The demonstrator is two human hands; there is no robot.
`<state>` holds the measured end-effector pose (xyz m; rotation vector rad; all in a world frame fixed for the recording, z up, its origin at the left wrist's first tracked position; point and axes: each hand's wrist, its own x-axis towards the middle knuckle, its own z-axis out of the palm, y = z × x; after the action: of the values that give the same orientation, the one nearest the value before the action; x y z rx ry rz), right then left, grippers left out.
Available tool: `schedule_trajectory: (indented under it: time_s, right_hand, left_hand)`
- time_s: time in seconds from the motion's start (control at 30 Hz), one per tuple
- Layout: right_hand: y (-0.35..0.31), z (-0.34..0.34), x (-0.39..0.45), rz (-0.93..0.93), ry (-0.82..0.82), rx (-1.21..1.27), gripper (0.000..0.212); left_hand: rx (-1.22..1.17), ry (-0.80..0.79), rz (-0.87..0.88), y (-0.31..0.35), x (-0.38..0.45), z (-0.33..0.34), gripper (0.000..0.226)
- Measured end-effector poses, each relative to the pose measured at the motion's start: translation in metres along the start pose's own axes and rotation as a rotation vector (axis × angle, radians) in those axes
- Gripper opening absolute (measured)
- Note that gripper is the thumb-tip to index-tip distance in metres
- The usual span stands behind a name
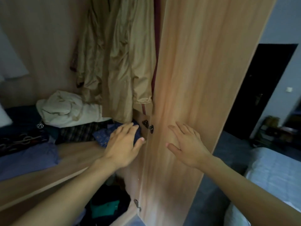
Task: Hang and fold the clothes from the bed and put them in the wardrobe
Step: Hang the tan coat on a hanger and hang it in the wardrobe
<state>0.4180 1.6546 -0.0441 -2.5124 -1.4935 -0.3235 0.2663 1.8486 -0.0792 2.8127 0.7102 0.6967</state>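
Note:
I face an open wooden wardrobe. My left hand [124,144] lies flat, fingers spread, on a folded dark blue patterned garment [104,136] at the right end of the wardrobe shelf [76,154]. Flat against the open wardrobe door [203,79] rests my right hand [187,144], fingers apart, holding nothing. Beige garments [120,59] hang above the shelf. A crumpled cream cloth [65,108] and a striped dark garment [78,132] lie on the shelf to the left.
Dark clothes and a lilac cloth [27,160] pile at the shelf's left. Dark and teal clothes [105,207] lie in the compartment below. A bed with pale bedding [273,173] stands at the right. A dark doorway [270,88] is beyond it.

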Motion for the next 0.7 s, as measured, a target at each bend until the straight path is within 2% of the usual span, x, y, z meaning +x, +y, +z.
schedule_trajectory:
  time_s: [0.13,0.27,0.37,0.47,0.7]
  right_hand:
    - [0.023,-0.016,-0.039,0.017,0.043,0.024,0.067]
    - [0.06,-0.033,-0.089,0.019,0.095,0.043,0.066]
    - [0.097,-0.043,-0.138,0.045,0.109,0.057,0.066]
    - [0.138,-0.048,-0.191,0.101,0.116,0.064,0.065]
    - [0.231,-0.052,-0.31,0.299,0.095,0.116,0.069]
  left_hand:
    - [0.005,0.011,0.06,0.046,-0.015,-0.009,0.077]
    - [0.008,0.013,0.093,0.105,-0.034,-0.007,0.088]
    - [-0.012,0.005,0.112,0.162,-0.054,0.005,0.084]
    - [0.006,-0.035,0.161,0.225,-0.077,0.027,0.076]
    - [-0.008,-0.187,0.294,0.355,-0.104,0.086,0.082]
